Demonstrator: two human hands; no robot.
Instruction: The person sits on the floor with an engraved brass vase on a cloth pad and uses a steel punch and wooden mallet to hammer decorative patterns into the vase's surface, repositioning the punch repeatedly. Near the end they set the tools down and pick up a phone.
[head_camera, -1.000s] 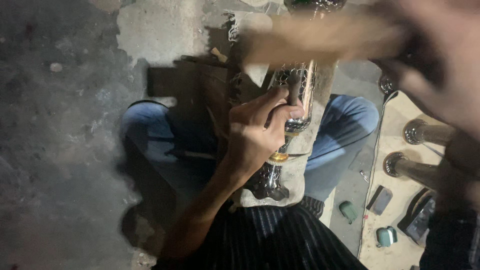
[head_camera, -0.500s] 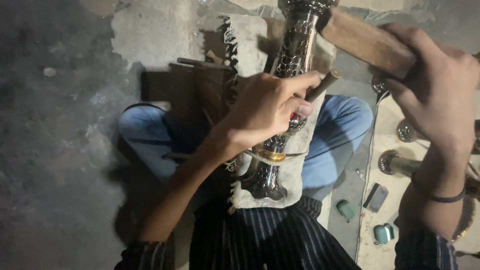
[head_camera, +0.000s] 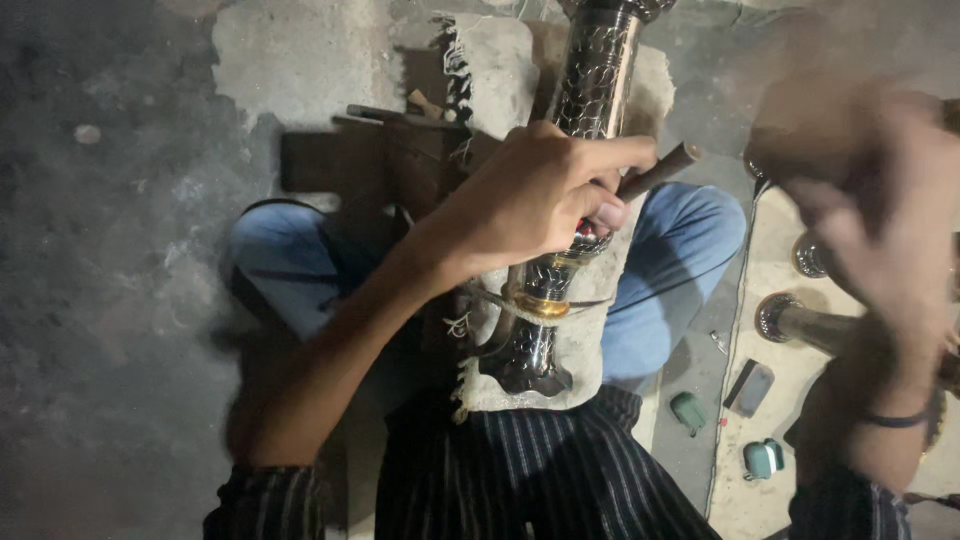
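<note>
The left hand (head_camera: 535, 200) is curled tight, its fingers closed around a thin dark rod-shaped tool (head_camera: 660, 170) whose free end sticks out to the right of the knuckles. The hand rests against a long, patterned metal tube (head_camera: 590, 90) that runs from the far edge of the scene down toward the person's lap, where it widens into a dark shiny base (head_camera: 530, 365) with a brass-coloured ring (head_camera: 545, 305) above it. The tube lies on a pale, frayed cloth pad (head_camera: 580, 350) spread over the knees, between legs in blue trousers.

The right hand (head_camera: 880, 210) is at the right side, raised and heavily blurred. Whether its fingers are closed on anything cannot be told. A dark band (head_camera: 895, 418) circles its wrist.

On the floor to the right lie further metal tubes (head_camera: 800, 325), just beside the right forearm. Nearer the person sit two small green objects (head_camera: 688, 410) and a flat dark rectangular piece (head_camera: 750, 385).
</note>
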